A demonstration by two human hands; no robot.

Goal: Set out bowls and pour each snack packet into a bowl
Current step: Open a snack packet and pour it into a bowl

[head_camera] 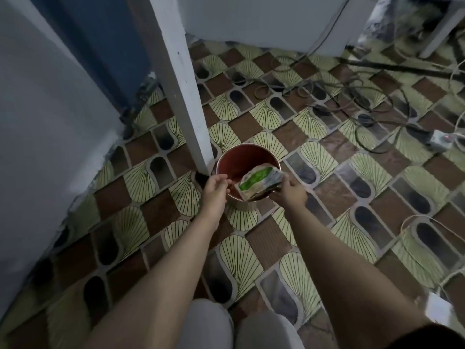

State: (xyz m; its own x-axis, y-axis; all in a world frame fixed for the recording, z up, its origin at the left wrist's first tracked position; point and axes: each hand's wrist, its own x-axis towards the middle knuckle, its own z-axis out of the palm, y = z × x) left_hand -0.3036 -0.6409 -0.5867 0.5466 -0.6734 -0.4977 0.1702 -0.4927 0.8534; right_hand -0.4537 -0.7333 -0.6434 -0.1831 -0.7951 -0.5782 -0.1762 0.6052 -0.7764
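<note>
So the snack packet [259,182], white with a green patch, is sitting tilted over the red bowl [241,159], at its 4 o'clock side. Right hand [292,193] pinches the packet's right edge, fingers curled on it. Left hand [214,188] is at the bowl's 8 o'clock rim, fingers loosely bent, gripping nothing I can see. The bowl's on the patterned floor [251,248], a white post [186,96] at its 11 o'clock, cables [352,91] off around 2.

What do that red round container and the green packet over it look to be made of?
Red container: probably plastic, going by its smooth, evenly coloured inside and thin pale rim; metal can't be ruled out. Green packet, held by the right hand: thin printed plastic film, glossy and crinkled.
</note>
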